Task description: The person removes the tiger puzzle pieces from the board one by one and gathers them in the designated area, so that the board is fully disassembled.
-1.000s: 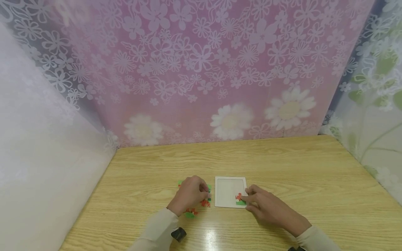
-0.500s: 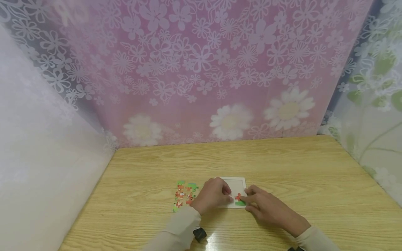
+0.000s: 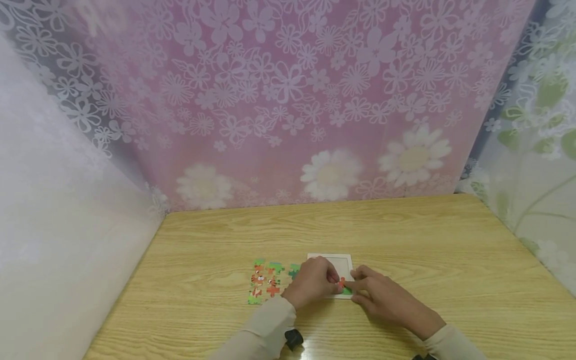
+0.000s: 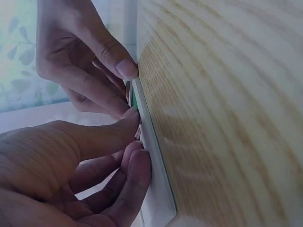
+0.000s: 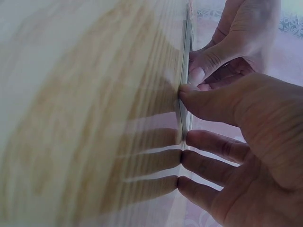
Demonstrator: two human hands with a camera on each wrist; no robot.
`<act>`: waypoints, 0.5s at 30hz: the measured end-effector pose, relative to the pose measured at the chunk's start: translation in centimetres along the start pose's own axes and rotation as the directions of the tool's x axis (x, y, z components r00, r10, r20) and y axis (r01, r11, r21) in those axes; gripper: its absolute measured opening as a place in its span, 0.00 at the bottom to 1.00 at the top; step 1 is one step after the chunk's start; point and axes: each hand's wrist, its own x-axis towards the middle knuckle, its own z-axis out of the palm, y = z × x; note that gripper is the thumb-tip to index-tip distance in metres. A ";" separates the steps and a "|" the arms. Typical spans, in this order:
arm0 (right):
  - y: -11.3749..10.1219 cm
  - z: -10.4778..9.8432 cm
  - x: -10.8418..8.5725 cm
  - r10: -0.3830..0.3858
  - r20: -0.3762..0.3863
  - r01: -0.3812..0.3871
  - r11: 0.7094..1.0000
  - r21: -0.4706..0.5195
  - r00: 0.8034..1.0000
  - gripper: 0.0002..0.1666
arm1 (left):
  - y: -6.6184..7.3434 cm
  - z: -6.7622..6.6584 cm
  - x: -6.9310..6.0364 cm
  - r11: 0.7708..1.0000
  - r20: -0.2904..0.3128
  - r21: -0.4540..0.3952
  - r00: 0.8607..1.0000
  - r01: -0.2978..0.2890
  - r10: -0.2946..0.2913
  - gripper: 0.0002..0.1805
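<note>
A white-rimmed square puzzle tray [image 3: 330,255] lies flat on the table. In its near right corner sits a jigsaw piece [image 3: 347,291] with red and green on it. My right hand [image 3: 382,297] holds that corner of the tray, its thumb at the near edge and a fingertip resting on the piece. Over the tray's near side, my left hand [image 3: 312,282] pinches a small jigsaw piece beside the placed one; the fingers hide most of it. In the left wrist view the left thumb [image 4: 120,130] and fingertips meet just above the tray rim [image 4: 154,165].
Several loose jigsaw pieces [image 3: 258,280] with orange, red and green print lie left of the tray. A green piece [image 3: 294,270] is partly behind the left hand. The wood-grain table [image 3: 216,240] ends at a pink flowered curtain [image 3: 270,125].
My left hand has moved right from the loose pieces to the tray, carrying a jigsaw piece up to the placed one. My right hand has stayed on the tray's corner.
</note>
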 end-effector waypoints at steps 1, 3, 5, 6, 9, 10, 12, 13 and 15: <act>0.0 0.0 0.0 -0.001 0.002 0.001 1.000 0.000 1.000 0.21 | -0.1 0.1 0.0 1.000 0.000 -0.006 1.000 0.004 -0.004 0.06; 0.0 0.0 0.0 0.001 0.001 -0.001 1.000 -0.003 1.000 0.21 | -0.1 0.1 0.1 1.000 -0.003 -0.016 1.000 0.009 -0.009 0.06; 0.0 0.0 0.0 -0.001 -0.005 0.001 1.000 -0.010 1.000 0.21 | -0.2 0.2 0.1 1.000 -0.004 -0.024 1.000 0.018 -0.018 0.06; 0.1 0.0 0.0 -0.004 -0.008 0.004 1.000 -0.013 1.000 0.21 | -0.2 0.2 0.1 0.999 -0.004 -0.027 1.000 0.022 -0.022 0.06; 0.1 0.1 0.0 -0.013 -0.026 0.013 1.000 -0.025 1.000 0.20 | -0.2 0.2 0.2 0.999 -0.004 -0.031 0.999 0.038 -0.039 0.06; 0.1 0.1 0.0 -0.017 -0.031 0.017 0.999 -0.027 0.999 0.20 | -0.3 0.3 0.2 0.999 -0.006 -0.029 0.999 0.042 -0.042 0.07; 0.2 0.2 0.0 -0.023 -0.038 0.022 0.999 -0.035 0.999 0.19 | -0.3 0.3 0.2 0.999 -0.009 -0.026 0.999 0.048 -0.048 0.07; 0.2 0.2 0.0 -0.022 -0.040 0.020 0.999 -0.044 0.999 0.19 | -0.3 0.3 0.2 0.998 -0.012 -0.026 0.999 0.051 -0.051 0.07; 0.2 0.2 0.0 -0.018 -0.039 0.016 0.998 -0.066 0.999 0.19 | -0.3 0.4 0.2 0.998 -0.020 -0.024 0.998 0.054 -0.054 0.07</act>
